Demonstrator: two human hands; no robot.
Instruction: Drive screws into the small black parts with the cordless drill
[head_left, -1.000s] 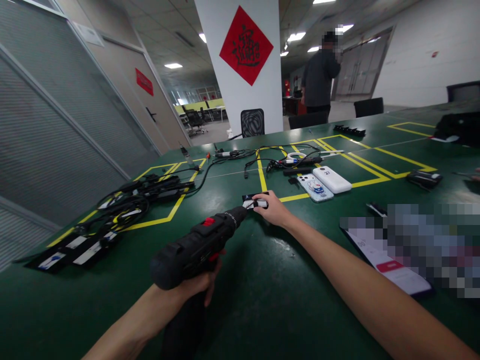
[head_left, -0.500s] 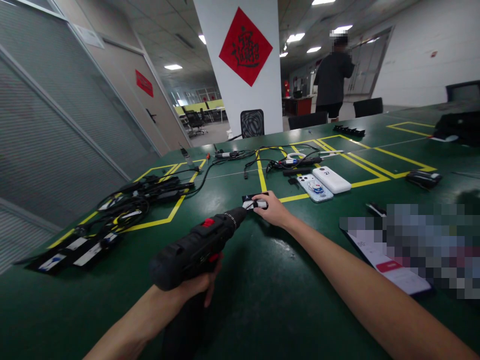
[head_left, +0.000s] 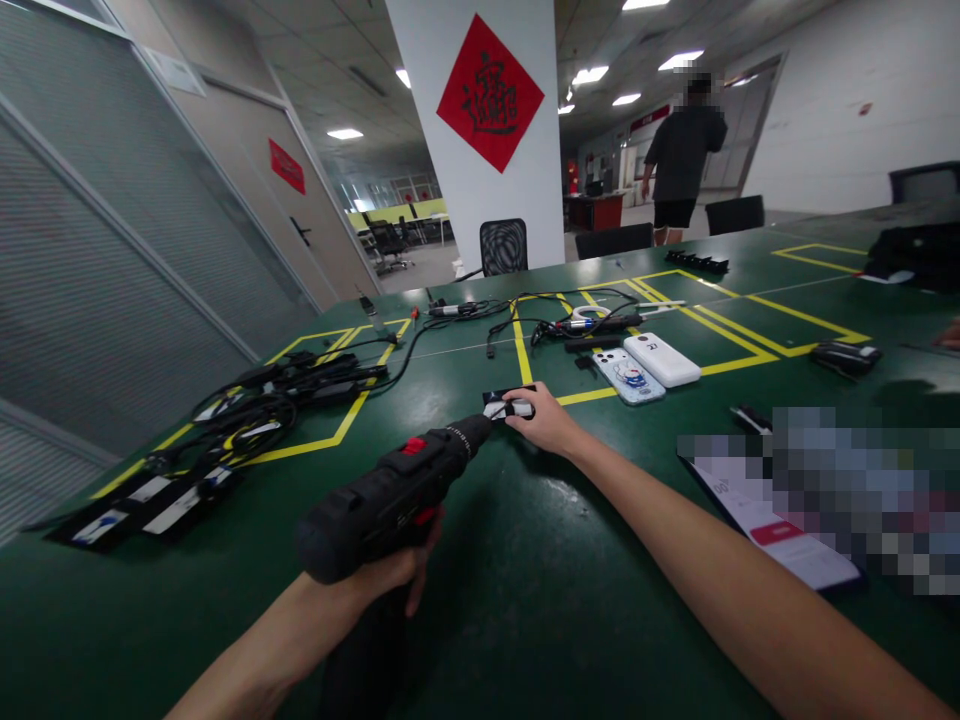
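Observation:
My left hand (head_left: 397, 578) is wrapped round the handle of a black cordless drill (head_left: 390, 492) with red switches. The drill points away from me, and its bit tip meets or nearly meets a small black-and-white piece (head_left: 495, 408) on the green table (head_left: 487, 600). Thumb and fingers of my right hand (head_left: 546, 420) close on the right end of that piece, pinning it to the tabletop. Its exact kind is too small to make out. The fingers of my left hand are partly hidden behind the drill body.
Black cables and flat labelled parts (head_left: 172, 500) lie on the left. A phone (head_left: 628, 376) and a white power bank (head_left: 662, 359) rest ahead on the right, near coiled cables (head_left: 589, 325). A clipboard (head_left: 772, 520) lies at right. A person (head_left: 684, 150) stands beyond the table.
The person in the background has moved slightly right. Both my hands, the drill and the small piece keep the same place. A bit of a hand now shows at the right edge.

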